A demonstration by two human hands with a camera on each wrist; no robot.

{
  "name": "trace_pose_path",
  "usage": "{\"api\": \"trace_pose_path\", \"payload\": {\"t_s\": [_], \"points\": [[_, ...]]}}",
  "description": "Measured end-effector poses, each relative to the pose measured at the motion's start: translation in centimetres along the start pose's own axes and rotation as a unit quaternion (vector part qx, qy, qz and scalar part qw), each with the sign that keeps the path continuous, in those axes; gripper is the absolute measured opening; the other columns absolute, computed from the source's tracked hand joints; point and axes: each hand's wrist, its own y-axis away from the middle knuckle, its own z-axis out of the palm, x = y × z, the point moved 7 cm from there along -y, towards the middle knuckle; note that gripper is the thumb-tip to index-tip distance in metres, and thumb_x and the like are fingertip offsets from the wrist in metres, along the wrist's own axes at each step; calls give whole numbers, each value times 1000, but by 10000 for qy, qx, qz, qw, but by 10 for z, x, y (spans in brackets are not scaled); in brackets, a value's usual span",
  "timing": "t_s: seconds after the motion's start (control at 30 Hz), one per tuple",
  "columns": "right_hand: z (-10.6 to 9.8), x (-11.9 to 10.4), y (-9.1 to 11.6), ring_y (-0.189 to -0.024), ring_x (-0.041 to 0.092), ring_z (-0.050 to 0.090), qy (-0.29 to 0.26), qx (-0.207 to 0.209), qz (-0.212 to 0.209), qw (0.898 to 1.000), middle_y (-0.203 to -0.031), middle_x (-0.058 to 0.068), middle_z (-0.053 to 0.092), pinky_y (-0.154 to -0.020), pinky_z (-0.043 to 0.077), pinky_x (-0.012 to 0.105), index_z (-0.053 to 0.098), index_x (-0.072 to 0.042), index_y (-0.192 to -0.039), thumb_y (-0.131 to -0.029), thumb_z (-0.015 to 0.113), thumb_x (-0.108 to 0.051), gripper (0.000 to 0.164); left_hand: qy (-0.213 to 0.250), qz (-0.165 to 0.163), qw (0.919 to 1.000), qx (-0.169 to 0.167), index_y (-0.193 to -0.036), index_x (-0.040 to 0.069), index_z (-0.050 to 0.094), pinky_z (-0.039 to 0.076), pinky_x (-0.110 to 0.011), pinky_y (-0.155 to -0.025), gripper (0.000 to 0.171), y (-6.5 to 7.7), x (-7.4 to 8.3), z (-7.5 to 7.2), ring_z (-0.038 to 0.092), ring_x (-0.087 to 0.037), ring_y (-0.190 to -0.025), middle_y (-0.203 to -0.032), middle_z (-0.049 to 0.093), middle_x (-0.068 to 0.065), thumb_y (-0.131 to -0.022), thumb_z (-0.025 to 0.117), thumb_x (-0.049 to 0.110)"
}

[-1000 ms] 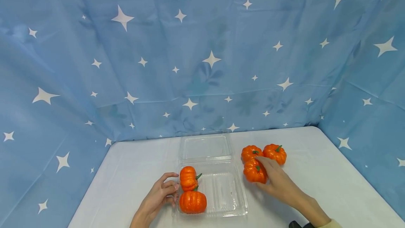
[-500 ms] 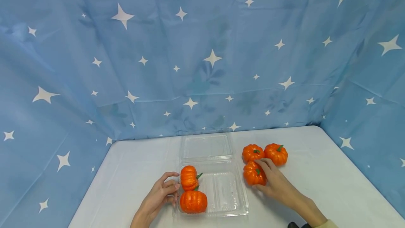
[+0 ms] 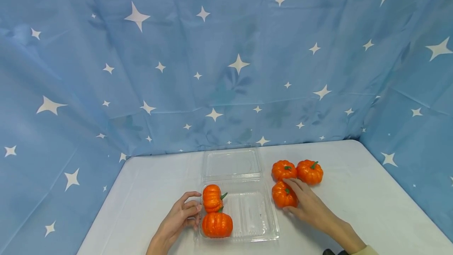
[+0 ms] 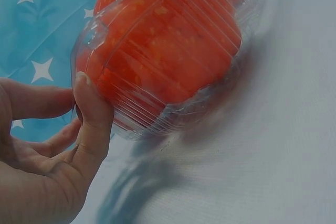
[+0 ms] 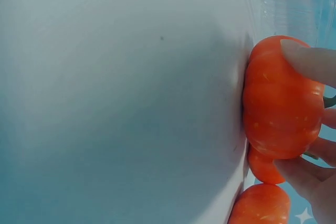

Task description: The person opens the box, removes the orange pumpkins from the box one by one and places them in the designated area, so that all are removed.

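- My left hand [image 3: 177, 217] pinches the left rim of the clear container [image 3: 252, 215] between thumb and finger.
- My right hand [image 3: 309, 207] grasps the near pumpkin [image 3: 280, 195], thumb on its near side and fingers round its far side; its green stem points up and towards my palm.
- That pumpkin sits on the worktop [image 3: 152, 182], just right of the container and outside it.
- Just behind it, close to my fingertips, is the back-left pumpkin [image 3: 283, 169]; I cannot tell whether I touch it.
- The back-right pumpkin [image 3: 310, 173] lies beside that one, stem up.
- Inside the container, along its left side, I have two more: the rear pumpkin [image 3: 211, 198], stem to the right, and the front pumpkin [image 3: 217, 225], on its side with its stem pointing away from me.
- The container's right part shows bare, ridged plastic.
- Its clear lid [image 3: 231, 163] lies folded back flat at the far side.
- Beyond the worktop hangs a blue curtain [image 3: 177, 50] with white stars.
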Motion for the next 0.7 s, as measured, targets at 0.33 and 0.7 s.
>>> {"api": "trace_pose_path", "payload": {"t_s": [0.33,0.7], "points": [[-5,-4,2,-129,37,55,54,-24,-198,9998,-142,16,56,-103,51,55,55,-6,-143,-75,93,-20,79,-5,19,10000,-26,-143,-2,33,53,-25,-56,53,0,0,1,56,-12,-66,-88,62,0,-100,61,9],[-18,-41,-1,-129,29,54,-297,134,-437,9985,-141,7,58,-102,53,53,59,-10,-139,-86,84,-20,60,-81,13,9999,58,-143,-1,36,53,-26,-56,52,0,0,1,56,-13,-66,-84,60,0,-100,63,13]]}}
